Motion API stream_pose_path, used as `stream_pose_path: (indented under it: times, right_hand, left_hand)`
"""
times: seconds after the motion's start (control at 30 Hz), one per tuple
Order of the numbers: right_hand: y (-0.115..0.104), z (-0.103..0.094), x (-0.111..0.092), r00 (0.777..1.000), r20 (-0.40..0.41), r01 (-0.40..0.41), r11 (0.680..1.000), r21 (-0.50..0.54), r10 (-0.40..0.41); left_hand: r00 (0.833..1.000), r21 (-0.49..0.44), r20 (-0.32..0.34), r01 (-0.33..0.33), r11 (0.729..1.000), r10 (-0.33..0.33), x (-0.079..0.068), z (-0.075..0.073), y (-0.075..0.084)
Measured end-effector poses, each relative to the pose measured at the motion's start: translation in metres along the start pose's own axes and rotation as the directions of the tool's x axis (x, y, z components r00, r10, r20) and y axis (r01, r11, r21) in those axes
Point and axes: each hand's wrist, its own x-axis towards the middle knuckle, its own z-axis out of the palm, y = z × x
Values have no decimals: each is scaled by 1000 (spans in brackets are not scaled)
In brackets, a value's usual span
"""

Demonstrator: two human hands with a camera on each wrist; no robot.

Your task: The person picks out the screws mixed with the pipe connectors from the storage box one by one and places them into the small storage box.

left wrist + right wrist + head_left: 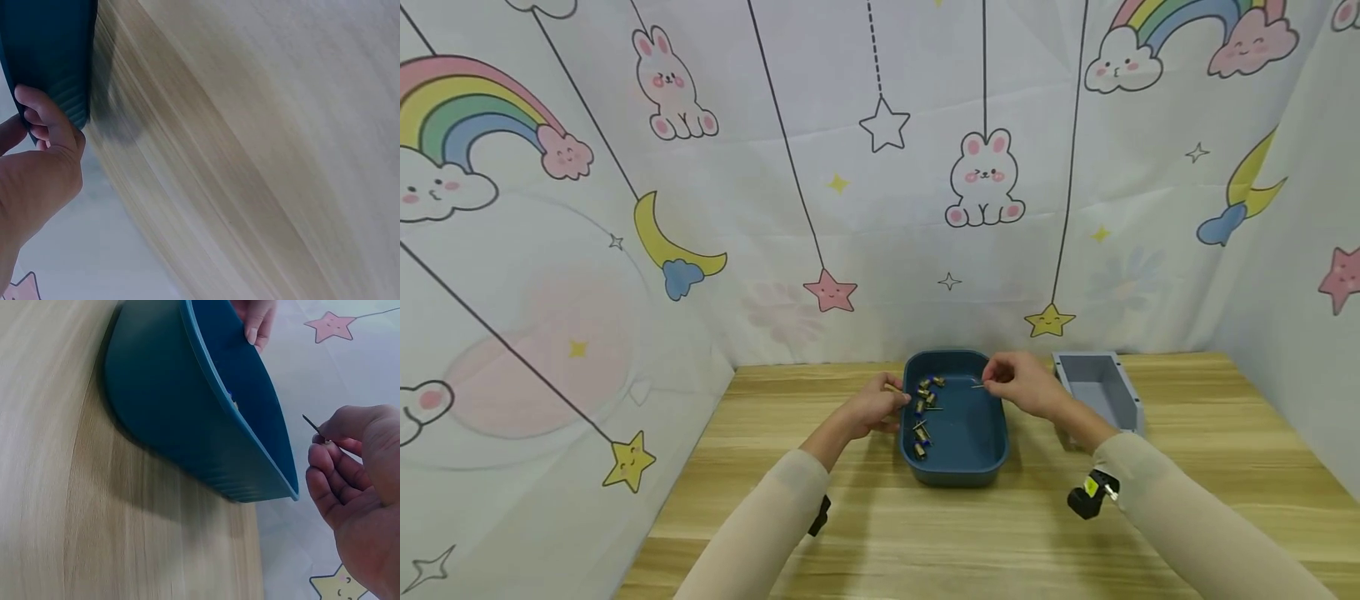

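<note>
One view, head, shows grey bin (1101,387); right hand (1024,382) pinches pin (311,424), left (874,403) grips tub (957,478).

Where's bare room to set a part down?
The wooden table is bare before the blue oblong plastic tub, between the cream sleeves, and right of the grey rectangular bin. The tub's floor is free at right; small brass pieces crowd its left. The right hand overhangs the tub-bin gap.

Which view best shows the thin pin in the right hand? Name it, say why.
Right wrist: the thin pin juts close up from the right hand. The head view shows only a tiny sliver; the left wrist view doesn't show it.
</note>
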Motion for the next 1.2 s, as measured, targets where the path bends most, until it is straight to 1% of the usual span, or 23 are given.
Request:
stream_pose_path:
  times: [0.3, 0.47, 0.7, 0.9, 1.2]
  right_hand:
    - [1, -12, -12, 999, -38, 29, 999, -38, -31]
    - [-1, -20, -18, 999, -38, 13, 997, -72, -16]
    - [1, -27, -17, 999, -32, -32, 996, -86, 30]
    - [5, -32, -20, 999, -41, -6, 997, -77, 3]
    - [5, -38, -28, 999, -48, -13, 996, -88, 8]
  left_hand:
    - [1000, -17, -3, 3, 1000, -3, 3, 0, -3]
    - [1000, -17, 3, 2, 1000, -2, 5, 2, -4]
    - [1000, -20, -4, -1, 1000, 1, 4, 0, -2]
    - [1000, -19, -5, 3, 1000, -3, 3, 0, 0]
    - [1000, -24, -16, 7, 1000, -8, 3, 1, -1]
